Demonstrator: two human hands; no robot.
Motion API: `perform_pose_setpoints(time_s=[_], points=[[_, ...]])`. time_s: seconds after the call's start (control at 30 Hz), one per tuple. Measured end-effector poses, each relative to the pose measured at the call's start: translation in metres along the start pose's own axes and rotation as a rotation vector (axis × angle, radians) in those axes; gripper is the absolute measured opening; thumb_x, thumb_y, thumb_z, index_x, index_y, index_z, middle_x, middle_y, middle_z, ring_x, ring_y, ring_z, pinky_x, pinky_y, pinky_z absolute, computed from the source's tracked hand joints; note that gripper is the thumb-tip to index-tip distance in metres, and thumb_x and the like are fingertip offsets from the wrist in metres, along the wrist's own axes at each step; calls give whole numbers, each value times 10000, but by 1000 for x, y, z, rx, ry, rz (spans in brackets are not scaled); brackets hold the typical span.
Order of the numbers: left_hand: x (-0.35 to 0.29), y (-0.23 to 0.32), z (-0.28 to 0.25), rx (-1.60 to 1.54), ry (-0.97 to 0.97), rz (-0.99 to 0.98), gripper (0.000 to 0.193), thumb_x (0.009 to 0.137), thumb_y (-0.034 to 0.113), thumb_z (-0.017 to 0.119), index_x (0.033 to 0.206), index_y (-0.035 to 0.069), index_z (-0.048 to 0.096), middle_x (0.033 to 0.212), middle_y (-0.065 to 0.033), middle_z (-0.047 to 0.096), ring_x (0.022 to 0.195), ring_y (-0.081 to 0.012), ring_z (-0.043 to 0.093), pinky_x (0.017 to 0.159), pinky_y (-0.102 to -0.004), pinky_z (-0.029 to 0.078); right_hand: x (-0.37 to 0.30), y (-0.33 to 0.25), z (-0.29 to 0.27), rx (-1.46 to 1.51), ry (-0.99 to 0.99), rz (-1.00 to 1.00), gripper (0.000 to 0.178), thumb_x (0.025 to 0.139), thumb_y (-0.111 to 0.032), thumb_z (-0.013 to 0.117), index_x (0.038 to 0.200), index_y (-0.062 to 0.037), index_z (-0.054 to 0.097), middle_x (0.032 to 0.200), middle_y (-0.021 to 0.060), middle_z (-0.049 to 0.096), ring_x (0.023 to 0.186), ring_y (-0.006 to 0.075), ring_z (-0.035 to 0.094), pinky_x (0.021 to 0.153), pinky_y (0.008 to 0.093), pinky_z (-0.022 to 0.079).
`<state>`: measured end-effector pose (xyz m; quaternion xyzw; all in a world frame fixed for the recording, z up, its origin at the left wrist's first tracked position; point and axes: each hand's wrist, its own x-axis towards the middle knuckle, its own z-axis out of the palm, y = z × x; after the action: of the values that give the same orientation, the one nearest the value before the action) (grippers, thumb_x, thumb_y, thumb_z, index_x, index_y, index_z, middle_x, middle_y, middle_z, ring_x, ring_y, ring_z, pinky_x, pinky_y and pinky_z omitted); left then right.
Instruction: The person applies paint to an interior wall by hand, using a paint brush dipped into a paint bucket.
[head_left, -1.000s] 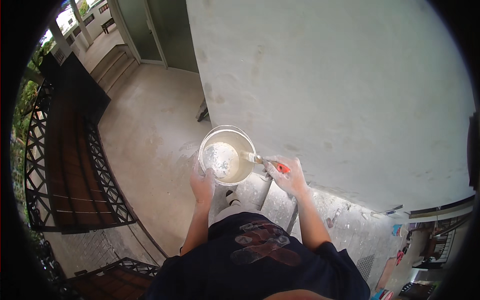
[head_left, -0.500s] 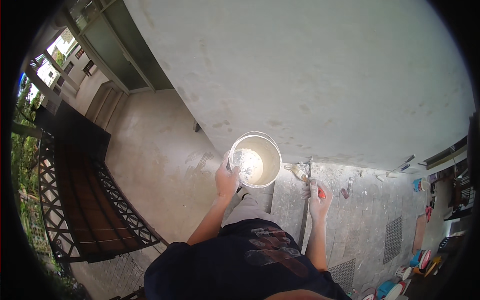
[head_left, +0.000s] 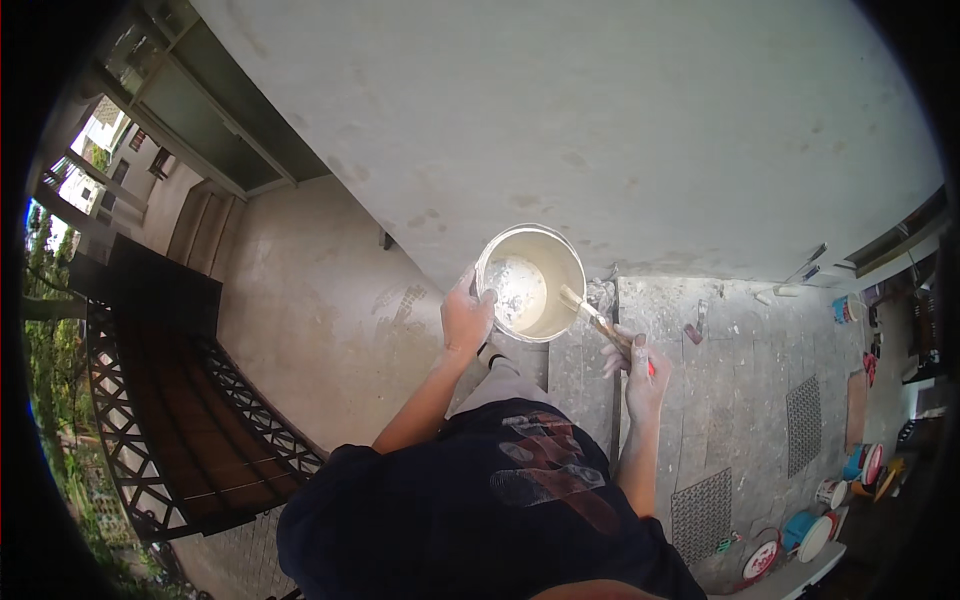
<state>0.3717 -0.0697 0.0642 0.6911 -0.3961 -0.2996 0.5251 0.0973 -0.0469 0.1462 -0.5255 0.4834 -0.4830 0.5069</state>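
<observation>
Brush [head_left: 600, 322], returned to the bucket [head_left: 563, 262]: fingers of my right hand [head_left: 643, 374] grasp its handle. Bucket: my left hand [head_left: 466, 320] grips its side; bristle contact unclear.

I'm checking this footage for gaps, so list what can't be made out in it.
All in the head view:
Underside of the bucket: hidden by the bucket's own body.
Some fingertips of the left grip: hidden behind the bucket.
Part of the handle of the brush: covered by the right grip.
Whether the bristles touch the bucket: too small to tell.
Top of the pale wall: cut off by the upper edge.
</observation>
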Motion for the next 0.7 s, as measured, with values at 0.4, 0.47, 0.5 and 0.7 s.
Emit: perform_pose_setpoints(time_s=[0.4, 0.47, 0.5, 0.7], points=[[-26, 12, -13, 139, 170, 360, 553, 761, 95, 654, 1306, 10, 614, 671, -179, 623, 511, -275, 600, 548, -360, 483, 7, -2, 37, -568, -269, -224, 288, 925, -104, 620, 1175, 35, 646, 839, 195, 687, 715, 331, 679, 684, 415, 528], [-32, 11, -14, 190, 170, 419, 551, 760, 90, 656, 1304, 7, 613, 721, -186, 651, 547, -286, 629, 557, -361, 495, 16, 1, 50, -708, -353, -350, 314, 918, -120, 606, 1197, 25, 628, 865, 231, 683, 801, 418, 666, 745, 494, 521], [-35, 10, -14, 235, 170, 487, 550, 760, 86, 658, 1302, 4, 613, 771, -192, 680, 583, -298, 658, 567, -363, 508, 19, 6, 56, -708, -352, -342, 314, 918, -120, 606, 1197, 25, 628, 865, 231, 683, 801, 418, 666, 745, 494, 521], [-52, 15, -9, 238, 162, 549, 532, 764, 3, 627, 1293, -52, 611, 899, -183, 726, 619, -155, 643, 624, -297, 520, 33, 43, 92, -957, -228, -221, 208, 905, -148, 602, 997, 37, 623, 826, 262, 669, 820, 462, 659, 768, 536, 524]])
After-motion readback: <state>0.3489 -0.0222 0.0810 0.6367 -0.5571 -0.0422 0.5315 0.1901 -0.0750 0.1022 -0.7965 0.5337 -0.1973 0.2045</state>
